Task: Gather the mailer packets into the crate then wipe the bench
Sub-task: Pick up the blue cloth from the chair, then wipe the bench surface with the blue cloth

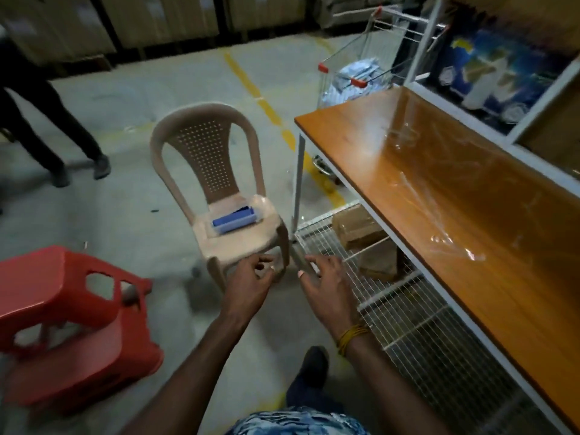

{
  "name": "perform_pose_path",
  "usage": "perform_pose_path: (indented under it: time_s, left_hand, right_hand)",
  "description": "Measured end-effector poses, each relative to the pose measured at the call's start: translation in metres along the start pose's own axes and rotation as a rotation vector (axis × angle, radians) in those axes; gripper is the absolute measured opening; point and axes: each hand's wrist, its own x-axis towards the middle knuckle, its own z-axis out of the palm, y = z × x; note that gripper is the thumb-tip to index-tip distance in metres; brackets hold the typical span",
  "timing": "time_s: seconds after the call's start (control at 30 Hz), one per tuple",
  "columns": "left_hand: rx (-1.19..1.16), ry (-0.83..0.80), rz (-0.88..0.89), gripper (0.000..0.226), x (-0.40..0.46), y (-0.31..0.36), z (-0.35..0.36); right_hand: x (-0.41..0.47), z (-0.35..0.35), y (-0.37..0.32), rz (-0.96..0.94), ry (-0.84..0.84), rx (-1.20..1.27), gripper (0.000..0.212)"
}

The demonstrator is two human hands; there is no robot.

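Head view: glossy wooden bench (439, 183) on concrete floor (141, 98); left hand (249, 285) and right hand (328, 290) loosely spread, empty.

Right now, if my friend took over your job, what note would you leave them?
Left hand and right hand: both out in front, fingers loosely curled, holding nothing.
Bench: no mailer packets on top, only clear plastic scraps.
Brown parcels sit on the wire shelf beneath.
A blue tray rests on the beige chair; a red stool stands on the left.
No crate or cloth clearly visible.
Left: find a cloth and wipe the bench.
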Motion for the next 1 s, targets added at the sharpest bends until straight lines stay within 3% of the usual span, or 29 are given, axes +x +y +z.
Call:
perform_pose_path:
  time_s: [0.27,0.53,0.8,1.0]
  left_hand:
    - [0.082,0.095,-0.117,0.030,0.087,0.020,0.012]
    - [0.155,0.112,-0.235,0.034,0.150,0.000,0.017]
    - [0.161,0.129,-0.279,0.032,0.231,-0.051,0.015]
    - [0.170,0.111,-0.307,0.031,0.332,-0.128,0.034]
  right_hand:
    - [0.126,0.017,0.017,-0.098,-0.131,0.011,0.031]
    - [0.194,0.066,0.014,-0.131,-0.241,-0.038,0.036]
    - [0.258,0.127,0.011,-0.132,-0.280,-0.149,0.031]
    - [0.335,0.216,0.023,-0.107,-0.304,-0.204,0.029]
